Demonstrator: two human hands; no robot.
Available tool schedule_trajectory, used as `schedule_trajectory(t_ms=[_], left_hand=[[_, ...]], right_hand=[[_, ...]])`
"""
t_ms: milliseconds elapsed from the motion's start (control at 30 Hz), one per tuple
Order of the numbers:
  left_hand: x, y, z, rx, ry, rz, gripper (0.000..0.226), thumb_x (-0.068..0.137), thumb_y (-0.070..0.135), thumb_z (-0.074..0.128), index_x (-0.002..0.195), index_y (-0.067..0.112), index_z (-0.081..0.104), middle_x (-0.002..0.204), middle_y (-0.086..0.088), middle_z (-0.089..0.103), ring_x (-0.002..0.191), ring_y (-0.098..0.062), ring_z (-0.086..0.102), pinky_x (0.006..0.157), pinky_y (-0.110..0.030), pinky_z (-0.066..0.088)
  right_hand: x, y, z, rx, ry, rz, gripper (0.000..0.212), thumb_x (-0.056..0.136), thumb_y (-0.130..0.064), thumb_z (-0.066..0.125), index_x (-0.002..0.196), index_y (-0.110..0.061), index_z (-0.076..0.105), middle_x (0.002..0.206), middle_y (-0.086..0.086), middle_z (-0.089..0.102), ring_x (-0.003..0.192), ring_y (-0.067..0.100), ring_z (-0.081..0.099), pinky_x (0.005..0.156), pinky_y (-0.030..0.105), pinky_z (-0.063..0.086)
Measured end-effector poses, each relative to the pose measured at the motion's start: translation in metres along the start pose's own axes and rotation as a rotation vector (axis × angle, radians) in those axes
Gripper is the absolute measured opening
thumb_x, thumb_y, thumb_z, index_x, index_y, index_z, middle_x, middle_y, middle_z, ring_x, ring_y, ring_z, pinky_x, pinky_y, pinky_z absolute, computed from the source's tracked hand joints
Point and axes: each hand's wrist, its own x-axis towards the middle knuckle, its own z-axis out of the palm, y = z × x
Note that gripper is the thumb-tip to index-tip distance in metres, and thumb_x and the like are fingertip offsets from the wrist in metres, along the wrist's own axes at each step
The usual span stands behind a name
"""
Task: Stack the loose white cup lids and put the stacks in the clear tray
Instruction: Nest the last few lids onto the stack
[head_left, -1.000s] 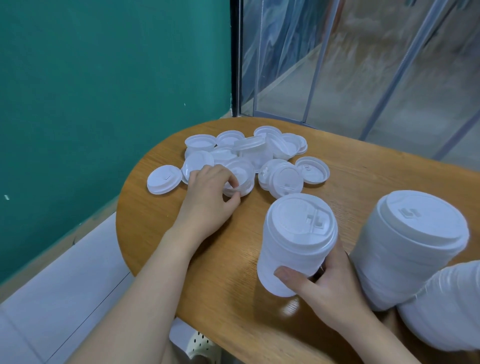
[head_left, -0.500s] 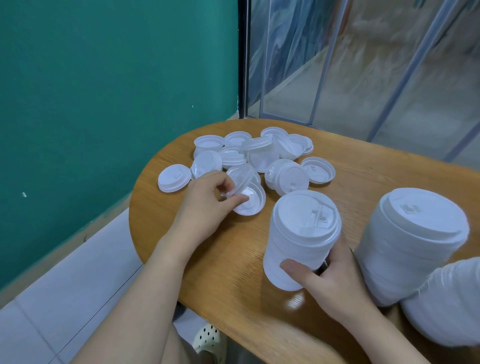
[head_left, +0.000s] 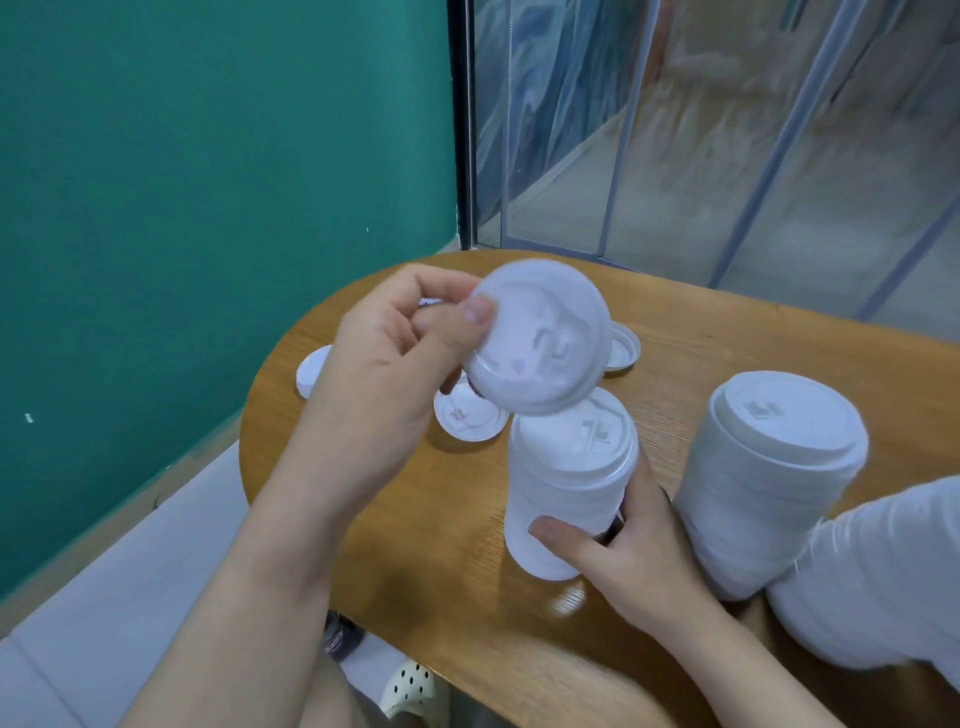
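behind left hand (head_left: 384, 358) — loose lids (head_left: 470, 415), mostly hidden

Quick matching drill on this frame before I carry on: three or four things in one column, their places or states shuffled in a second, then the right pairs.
Things
1. lifted lid
2. small stack
3. tall stack
4. left hand

States
A. stands free on the wooden table, no hand on it
B. pinches a lid by its rim
C. gripped near its base by the right hand
D. held tilted in the air, above the small stack

Pairs: 1-D, 2-C, 3-A, 4-B
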Motion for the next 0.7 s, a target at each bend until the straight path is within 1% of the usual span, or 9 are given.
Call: schedule_trajectory(t_ms=[67, 133, 200, 267, 333, 400, 533, 600, 700], left_hand=[[-0.001, -0.003, 0.003, 0.015, -0.075, -0.036, 0.016, 0.099, 0.028, 0.065, 0.097, 0.012, 0.063, 0.067, -0.006, 0.056, 0.059, -0.012, 0.048, 0.057, -0.018, 0.043], [-0.002, -0.007, 0.006, 0.014, -0.125, -0.070, 0.018, 0.099, 0.027, 0.060, 0.091, 0.011, 0.060, 0.064, -0.006, 0.055, 0.056, -0.017, 0.047, 0.053, -0.022, 0.040], [-0.002, -0.010, 0.007, 0.045, -0.131, -0.111, 0.023, 0.097, 0.031, 0.057, 0.088, 0.010, 0.058, 0.063, -0.011, 0.049, 0.055, -0.021, 0.042, 0.050, -0.028, 0.035], [-0.001, -0.013, 0.009, 0.100, -0.124, -0.140, 0.025, 0.095, 0.034, 0.060, 0.087, 0.011, 0.059, 0.063, -0.014, 0.046, 0.056, -0.021, 0.039, 0.049, -0.028, 0.034], [0.000, -0.018, 0.011, 0.139, -0.132, -0.179, 0.026, 0.099, 0.034, 0.064, 0.089, 0.010, 0.060, 0.062, -0.012, 0.047, 0.057, -0.022, 0.039, 0.050, -0.028, 0.034], [0.000, -0.023, 0.012, 0.160, -0.151, -0.219, 0.022, 0.102, 0.029, 0.063, 0.092, 0.010, 0.061, 0.061, -0.010, 0.047, 0.058, -0.022, 0.039, 0.051, -0.029, 0.033], [0.000, -0.028, 0.014, 0.125, -0.158, -0.256, 0.013, 0.101, 0.025, 0.063, 0.101, 0.012, 0.064, 0.057, -0.005, 0.039, 0.055, -0.019, 0.033, 0.049, -0.026, 0.028], [0.000, -0.031, 0.014, 0.141, -0.155, -0.258, 0.013, 0.101, 0.027, 0.063, 0.104, 0.015, 0.067, 0.056, -0.003, 0.037, 0.053, -0.017, 0.032, 0.049, -0.024, 0.029], [0.000, -0.035, 0.014, 0.161, -0.166, -0.237, 0.012, 0.102, 0.030, 0.064, 0.101, 0.021, 0.071, 0.061, -0.009, 0.036, 0.055, -0.018, 0.032, 0.053, -0.027, 0.030]], right_hand=[[0.000, 0.000, 0.000, 0.001, -0.002, -0.005, 0.078, 0.064, -0.042, 0.085, 0.133, -0.043, 0.049, 0.124, -0.023, 0.068, 0.118, 0.002, 0.064, 0.092, 0.013, 0.049], [0.000, -0.001, -0.001, -0.009, 0.002, -0.014, 0.076, 0.065, -0.041, 0.085, 0.133, -0.042, 0.049, 0.124, -0.023, 0.068, 0.119, 0.002, 0.063, 0.092, 0.012, 0.048], [0.000, -0.001, -0.001, -0.016, 0.003, -0.022, 0.076, 0.066, -0.036, 0.087, 0.132, -0.042, 0.050, 0.124, -0.023, 0.068, 0.119, 0.002, 0.063, 0.092, 0.013, 0.048], [0.000, -0.001, -0.001, -0.024, 0.001, -0.029, 0.076, 0.068, -0.028, 0.089, 0.132, -0.042, 0.050, 0.124, -0.024, 0.068, 0.119, 0.001, 0.063, 0.092, 0.013, 0.049], [0.001, -0.002, -0.001, -0.032, 0.003, -0.040, 0.079, 0.069, -0.023, 0.089, 0.134, -0.042, 0.048, 0.125, -0.027, 0.067, 0.120, -0.002, 0.062, 0.092, 0.011, 0.047], [0.001, -0.002, -0.001, -0.036, 0.005, -0.047, 0.081, 0.069, -0.019, 0.088, 0.135, -0.043, 0.047, 0.127, -0.029, 0.065, 0.122, -0.004, 0.061, 0.093, 0.009, 0.046], [0.002, -0.002, -0.001, -0.038, 0.007, -0.058, 0.082, 0.069, -0.020, 0.088, 0.136, -0.042, 0.046, 0.129, -0.029, 0.064, 0.124, -0.003, 0.059, 0.095, 0.009, 0.045], [0.002, -0.002, -0.001, -0.040, 0.007, -0.063, 0.082, 0.069, -0.020, 0.088, 0.136, -0.042, 0.046, 0.129, -0.029, 0.064, 0.124, -0.004, 0.059, 0.095, 0.009, 0.044], [0.003, -0.001, -0.002, -0.039, 0.007, -0.064, 0.081, 0.070, -0.021, 0.088, 0.135, -0.043, 0.047, 0.129, -0.028, 0.065, 0.124, -0.003, 0.060, 0.095, 0.009, 0.045]])
